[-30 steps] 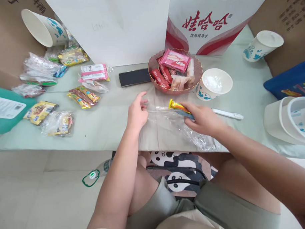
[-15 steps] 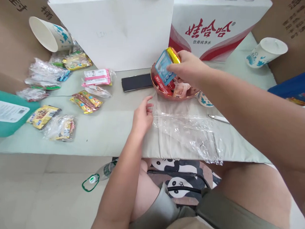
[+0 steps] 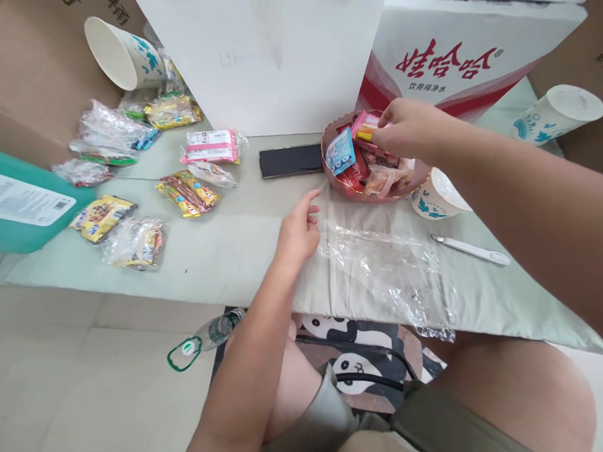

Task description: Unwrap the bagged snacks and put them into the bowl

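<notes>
A pinkish, gold-rimmed bowl [image 3: 333, 181] holds several wrapped snacks. Inside it, a light-blue snack packet [image 3: 340, 152] leans against the left side, near red packets and a clear-wrapped snack [image 3: 382, 179]. My right hand [image 3: 408, 127] reaches over the bowl from the right, fingers closed on a pink-and-yellow snack packet [image 3: 366, 127] at the back. My left hand [image 3: 298, 231] rests on the table in front of the bowl, index finger stretched, the others loosely bent and holding nothing. Beside it lies a crumpled clear plastic bag [image 3: 384, 262].
A phone [image 3: 290, 161] lies left of the bowl. Wrapped snacks, including a pink packet [image 3: 211, 146], spread leftward. A paper cup [image 3: 434, 197] and white utility knife [image 3: 471, 250] are right of it. White boxes [image 3: 258, 59] stand behind; a green container [image 3: 30, 200] is far left.
The light-blue packet has left my right hand and lies in the bowl. My right hand is lower, at a pink-and-yellow packet. The view has shifted; my left hand keeps its pose.
</notes>
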